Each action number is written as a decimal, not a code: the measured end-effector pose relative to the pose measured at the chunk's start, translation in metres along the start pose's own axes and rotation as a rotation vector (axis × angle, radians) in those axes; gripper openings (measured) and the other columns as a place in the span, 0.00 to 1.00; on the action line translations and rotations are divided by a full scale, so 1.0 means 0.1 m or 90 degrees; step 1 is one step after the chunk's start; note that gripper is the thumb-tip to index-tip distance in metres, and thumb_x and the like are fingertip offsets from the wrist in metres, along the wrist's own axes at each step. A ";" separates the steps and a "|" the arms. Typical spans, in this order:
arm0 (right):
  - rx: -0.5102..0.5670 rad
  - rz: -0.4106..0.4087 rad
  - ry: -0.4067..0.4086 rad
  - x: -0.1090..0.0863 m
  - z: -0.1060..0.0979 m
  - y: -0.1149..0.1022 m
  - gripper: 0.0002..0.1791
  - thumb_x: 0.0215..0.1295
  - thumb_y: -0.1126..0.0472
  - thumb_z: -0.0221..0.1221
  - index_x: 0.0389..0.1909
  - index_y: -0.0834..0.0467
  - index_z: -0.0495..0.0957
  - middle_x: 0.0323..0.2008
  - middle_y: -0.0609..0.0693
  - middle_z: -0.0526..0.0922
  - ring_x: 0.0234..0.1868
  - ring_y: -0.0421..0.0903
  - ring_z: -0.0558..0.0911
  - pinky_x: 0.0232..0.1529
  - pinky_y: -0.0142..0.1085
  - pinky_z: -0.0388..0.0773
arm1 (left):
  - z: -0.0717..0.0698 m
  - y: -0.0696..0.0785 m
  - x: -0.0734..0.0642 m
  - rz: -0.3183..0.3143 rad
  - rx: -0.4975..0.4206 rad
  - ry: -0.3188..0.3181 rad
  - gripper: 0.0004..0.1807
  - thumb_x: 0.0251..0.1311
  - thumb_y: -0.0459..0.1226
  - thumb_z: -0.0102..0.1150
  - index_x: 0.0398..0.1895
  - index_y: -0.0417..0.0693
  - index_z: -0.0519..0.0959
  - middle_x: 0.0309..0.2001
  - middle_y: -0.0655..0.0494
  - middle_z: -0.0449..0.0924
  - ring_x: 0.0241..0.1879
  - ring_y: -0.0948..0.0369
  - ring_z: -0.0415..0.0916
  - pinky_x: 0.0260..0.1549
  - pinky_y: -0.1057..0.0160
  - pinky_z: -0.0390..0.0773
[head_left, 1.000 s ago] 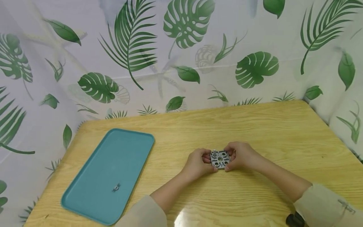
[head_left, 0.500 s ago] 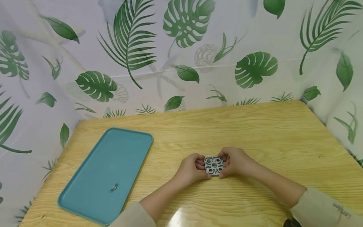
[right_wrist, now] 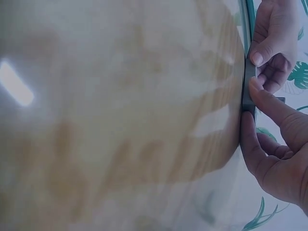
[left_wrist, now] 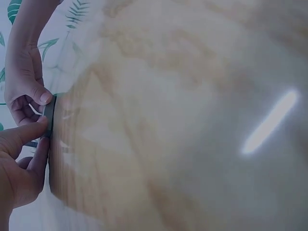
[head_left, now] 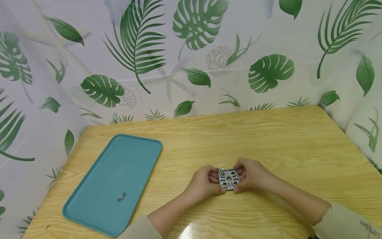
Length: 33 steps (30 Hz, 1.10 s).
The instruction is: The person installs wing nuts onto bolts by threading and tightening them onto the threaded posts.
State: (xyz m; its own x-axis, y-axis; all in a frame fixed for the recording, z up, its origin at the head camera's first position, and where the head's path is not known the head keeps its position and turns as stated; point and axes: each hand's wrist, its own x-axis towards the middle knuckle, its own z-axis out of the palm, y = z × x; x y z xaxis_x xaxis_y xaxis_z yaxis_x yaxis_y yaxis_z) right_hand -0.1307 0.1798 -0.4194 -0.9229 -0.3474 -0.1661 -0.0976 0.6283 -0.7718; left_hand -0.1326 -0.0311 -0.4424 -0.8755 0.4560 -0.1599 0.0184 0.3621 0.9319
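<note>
A square grey metal plate [head_left: 228, 178] with several round holes lies low over the table, gripped from both sides. A bolt [head_left: 222, 172] stands up at its far left corner; its threaded shank [left_wrist: 31, 144] also shows in the left wrist view. My left hand [head_left: 203, 183] holds the plate's left edge, thumb at the near corner. At the opposite edge, my right hand [head_left: 252, 175] pinches it between thumb and fingers. In the right wrist view the plate [right_wrist: 249, 86] appears edge-on as a dark bar, between both hands' fingertips.
To the left lies a blue-green tray [head_left: 119, 166] with a low rim. On it rests a small metal wing nut [head_left: 121, 197]. The wood-grain table [head_left: 268, 139] ends at a leaf-patterned cloth [head_left: 167, 66] behind and at the sides.
Both hands have brought the plate a little toward me, keeping their grip on its edges. The wing nut stays in place on the tray.
</note>
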 end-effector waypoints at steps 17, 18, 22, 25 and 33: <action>0.009 -0.004 -0.002 -0.10 0.03 0.03 0.35 0.32 0.63 0.78 0.43 0.69 0.73 0.31 0.52 0.75 0.29 0.42 0.75 0.28 0.29 0.75 | -0.10 0.03 -0.16 -0.015 0.050 -0.053 0.32 0.45 0.32 0.73 0.56 0.38 0.74 0.38 0.58 0.78 0.35 0.67 0.76 0.36 0.71 0.78; 0.007 -0.004 0.000 -0.10 0.03 0.03 0.35 0.32 0.63 0.78 0.43 0.69 0.73 0.31 0.52 0.75 0.29 0.42 0.75 0.28 0.29 0.75 | -0.13 0.03 -0.18 -0.017 0.051 -0.057 0.30 0.45 0.32 0.73 0.55 0.38 0.75 0.37 0.58 0.78 0.34 0.66 0.76 0.35 0.71 0.78; 0.007 -0.008 0.004 -0.10 0.03 0.04 0.35 0.32 0.62 0.78 0.43 0.69 0.73 0.31 0.52 0.75 0.29 0.42 0.75 0.29 0.29 0.75 | -0.22 0.05 -0.25 -0.026 0.060 -0.052 0.26 0.46 0.33 0.72 0.51 0.38 0.78 0.34 0.58 0.79 0.32 0.66 0.77 0.32 0.71 0.78; 0.009 -0.009 0.001 -0.09 0.02 0.04 0.34 0.33 0.62 0.78 0.43 0.68 0.73 0.32 0.52 0.75 0.29 0.41 0.75 0.29 0.29 0.75 | -0.32 0.05 -0.33 -0.034 0.075 -0.045 0.24 0.47 0.34 0.72 0.50 0.38 0.79 0.34 0.58 0.80 0.32 0.64 0.77 0.31 0.70 0.78; 0.025 -0.006 -0.003 -0.07 0.04 0.04 0.35 0.33 0.62 0.78 0.44 0.68 0.73 0.32 0.52 0.75 0.29 0.42 0.75 0.29 0.29 0.75 | -0.61 -0.02 -0.61 -0.068 0.080 -0.022 0.23 0.50 0.37 0.70 0.51 0.39 0.79 0.35 0.56 0.80 0.34 0.62 0.77 0.31 0.67 0.79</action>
State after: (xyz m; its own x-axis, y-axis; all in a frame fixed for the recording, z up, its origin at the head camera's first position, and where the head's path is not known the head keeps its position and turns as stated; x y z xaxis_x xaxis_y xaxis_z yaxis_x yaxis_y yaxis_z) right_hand -0.1232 0.1821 -0.4240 -0.9203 -0.3561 -0.1618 -0.0911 0.5974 -0.7968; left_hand -0.1088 -0.1086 -0.4144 -0.8588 0.4357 -0.2694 -0.0127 0.5077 0.8615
